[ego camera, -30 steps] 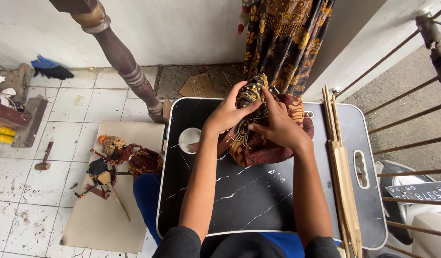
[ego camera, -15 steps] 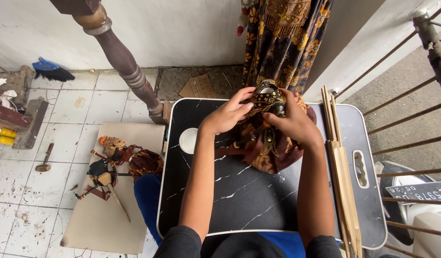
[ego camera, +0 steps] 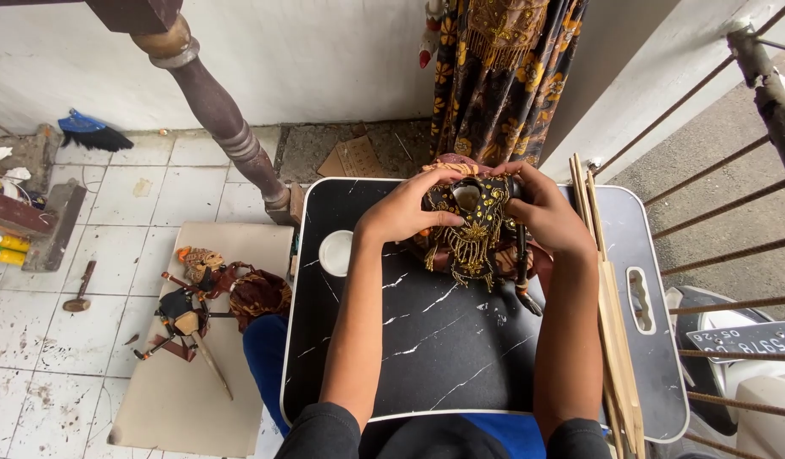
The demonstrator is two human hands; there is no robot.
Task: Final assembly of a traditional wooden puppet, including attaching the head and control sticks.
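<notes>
Both my hands hold a dark puppet body (ego camera: 473, 229) dressed in black cloth with gold beadwork and fringe, above the far part of a black marble-patterned table (ego camera: 435, 340). My left hand (ego camera: 405, 208) grips its left side, my right hand (ego camera: 545, 212) grips its right side. A thin dark arm of the puppet hangs down toward the tabletop beside my right wrist. Reddish-brown cloth bunches under the piece.
A white round lid (ego camera: 336, 252) lies on the table's left. Wooden sticks (ego camera: 609, 289) run along the right side. A second puppet (ego camera: 197, 293) lies on a beige board on the tiled floor. A carved wooden post (ego camera: 223, 127) stands behind; patterned cloth (ego camera: 494, 76) hangs ahead.
My hands have lifted and turned the puppet body, so its beaded front with fringe now faces up toward me. The hands have shifted slightly away from me.
</notes>
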